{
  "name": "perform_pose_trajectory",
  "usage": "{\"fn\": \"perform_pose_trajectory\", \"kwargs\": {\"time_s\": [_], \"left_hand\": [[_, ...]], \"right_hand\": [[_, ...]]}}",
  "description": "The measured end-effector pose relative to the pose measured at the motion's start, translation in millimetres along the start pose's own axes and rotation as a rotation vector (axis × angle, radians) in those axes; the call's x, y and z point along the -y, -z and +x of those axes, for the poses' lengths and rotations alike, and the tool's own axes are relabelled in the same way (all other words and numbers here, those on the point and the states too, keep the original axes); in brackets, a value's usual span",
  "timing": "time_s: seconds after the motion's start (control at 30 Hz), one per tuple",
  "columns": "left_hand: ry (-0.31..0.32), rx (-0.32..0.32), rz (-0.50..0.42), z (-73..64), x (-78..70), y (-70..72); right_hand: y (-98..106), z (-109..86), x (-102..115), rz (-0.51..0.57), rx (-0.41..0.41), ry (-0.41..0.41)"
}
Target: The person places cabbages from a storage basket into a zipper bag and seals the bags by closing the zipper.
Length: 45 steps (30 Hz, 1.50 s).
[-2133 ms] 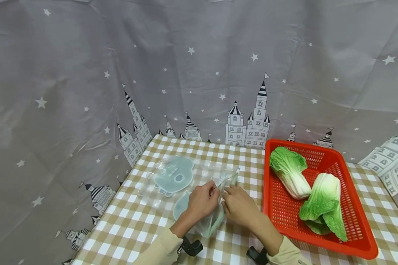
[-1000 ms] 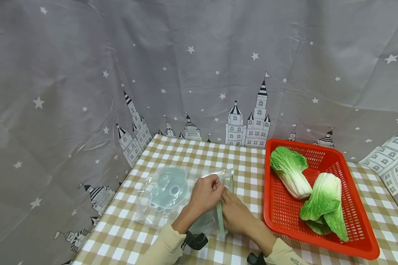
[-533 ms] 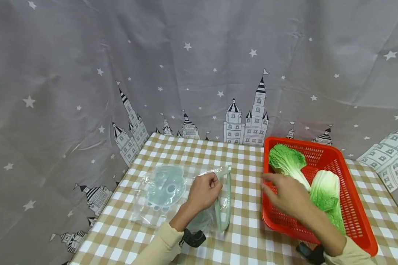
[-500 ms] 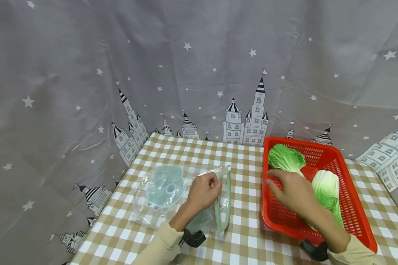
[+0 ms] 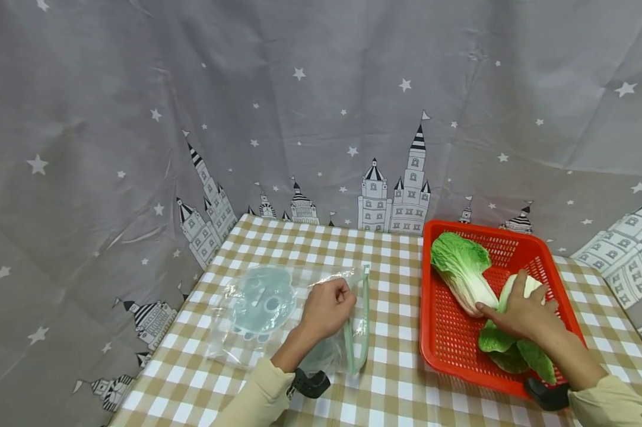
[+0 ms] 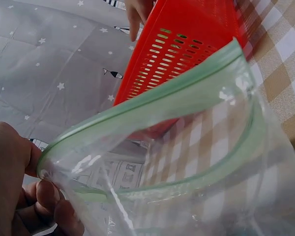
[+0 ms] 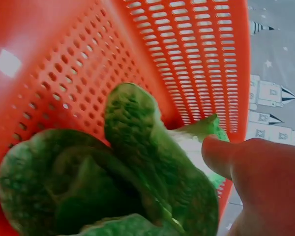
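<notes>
A clear zip bag (image 5: 262, 302) with pale green cartoon print lies on the table, its green-edged mouth parted. My left hand (image 5: 326, 308) pinches the rim of that mouth between thumb and fingers, as the left wrist view shows near the zip strip (image 6: 152, 96). In the red basket (image 5: 430, 320) lie two Chinese cabbages. My right hand (image 5: 529, 311) is spread over the nearer cabbage (image 5: 497, 338), thumb to its left and fingers across its white stem end. The farther cabbage (image 5: 462, 267) lies just left of the thumb. Whether the fingers press on the nearer cabbage is hidden.
A brown-and-white checked cloth (image 5: 393, 379) covers the table. Behind it hangs a grey curtain (image 5: 299, 118) with printed stars and castles. The basket's raised rim stands on the right, a short way from the bag's mouth.
My right hand has let go of the bag's mouth and moved right, into the basket, over the nearer cabbage. The bag's mouth has parted; my left hand stays at its rim.
</notes>
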<state>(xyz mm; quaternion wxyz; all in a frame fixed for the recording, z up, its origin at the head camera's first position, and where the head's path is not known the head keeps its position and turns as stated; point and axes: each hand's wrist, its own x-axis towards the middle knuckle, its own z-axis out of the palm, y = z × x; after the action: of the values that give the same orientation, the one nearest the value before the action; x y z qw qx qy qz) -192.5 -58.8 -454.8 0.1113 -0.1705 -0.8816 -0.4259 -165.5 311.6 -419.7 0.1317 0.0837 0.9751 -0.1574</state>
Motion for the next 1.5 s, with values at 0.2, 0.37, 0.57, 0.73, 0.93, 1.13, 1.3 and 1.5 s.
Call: {"fn": "perform_pose_trajectory", "kwargs": {"time_s": [0.2, 0.37, 0.57, 0.73, 0.93, 1.13, 1.3, 1.5], "left_hand": [[0.002, 0.009, -0.010, -2.0, -0.5, -2.5], [-0.003, 0.010, -0.004, -2.9, 0.6, -4.9], [0.001, 0.017, 0.000, -3.1, 1.1, -5.3], [-0.002, 0.022, -0.002, -3.2, 1.0, -3.4], [-0.012, 0.015, 0.007, -2.4, 1.8, 0.3], [0.001, 0.015, 0.007, -2.7, 3.6, 2.9], [0.015, 0.020, 0.003, -2.7, 3.9, 4.6], [0.035, 0.036, -0.003, -2.1, 2.7, 6.9]], "right_hand": [[-10, -0.2, -7, 0.000, -0.024, 0.052], [-28, -4.3, -12, -0.014, -0.181, 0.101], [-32, -5.6, -16, 0.007, -0.246, 0.136], [-25, -7.8, -20, 0.000, -0.279, 0.215], [-14, -16.6, -18, -0.002, -0.338, 0.309], [4, -25.3, -8, -0.004, -0.427, 0.419], [18, -33.2, 10, -0.006, -0.340, 0.443], [22, -46.8, 40, -0.005, -0.333, 0.530]]}}
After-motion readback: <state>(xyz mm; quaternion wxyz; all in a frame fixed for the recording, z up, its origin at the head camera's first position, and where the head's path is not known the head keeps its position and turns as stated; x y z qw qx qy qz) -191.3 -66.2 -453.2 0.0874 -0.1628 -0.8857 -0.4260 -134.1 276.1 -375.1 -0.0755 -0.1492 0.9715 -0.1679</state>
